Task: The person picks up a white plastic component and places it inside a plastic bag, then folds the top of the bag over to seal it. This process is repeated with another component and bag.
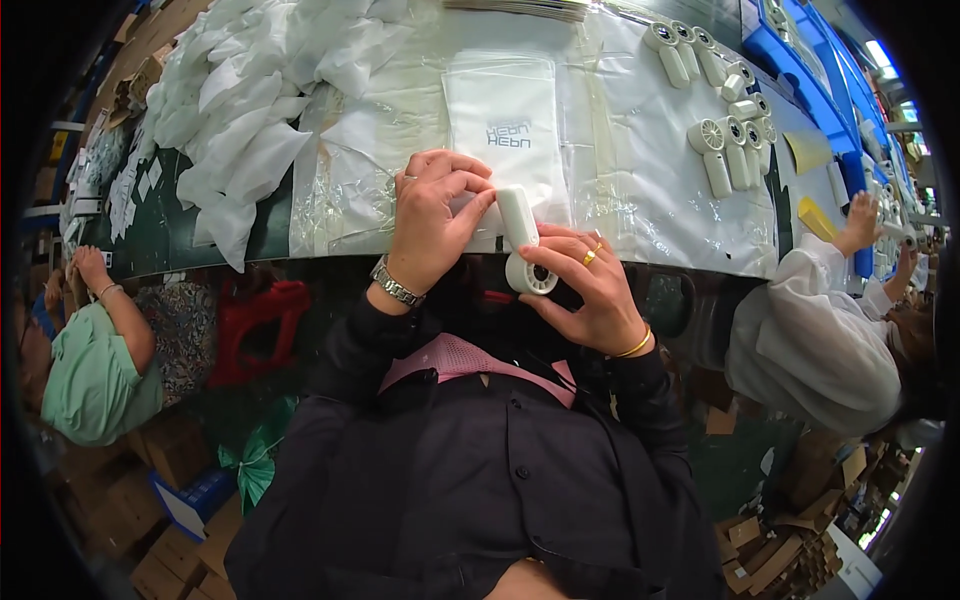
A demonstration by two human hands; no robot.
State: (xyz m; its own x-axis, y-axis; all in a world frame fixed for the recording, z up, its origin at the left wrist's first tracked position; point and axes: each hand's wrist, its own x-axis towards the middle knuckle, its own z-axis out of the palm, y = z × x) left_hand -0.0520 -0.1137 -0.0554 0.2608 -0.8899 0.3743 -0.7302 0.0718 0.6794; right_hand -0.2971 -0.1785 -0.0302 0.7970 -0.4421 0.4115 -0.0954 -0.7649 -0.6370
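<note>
A small white handheld fan (517,222) is in my right hand (595,295), its round head toward me and its handle pointing away over the table edge. The right fingers and thumb close around the fan near its head. My left hand (437,215) is closed, thumb and forefinger together beside the far end of the handle. Whether these fingertips pinch the handle or a bag edge does not show clearly. Just beyond the hands lies a stack of flat, frosted white bags (505,105) with dark printing, partly under the handle end.
White soft pouches (240,110) are heaped at the left. Several more white fans (735,150) lie at the right, near blue bins (800,70) and a yellow piece (817,218). Clear plastic sheeting (340,200) covers the table. Co-workers are at both sides, one in a grey-white top (815,335).
</note>
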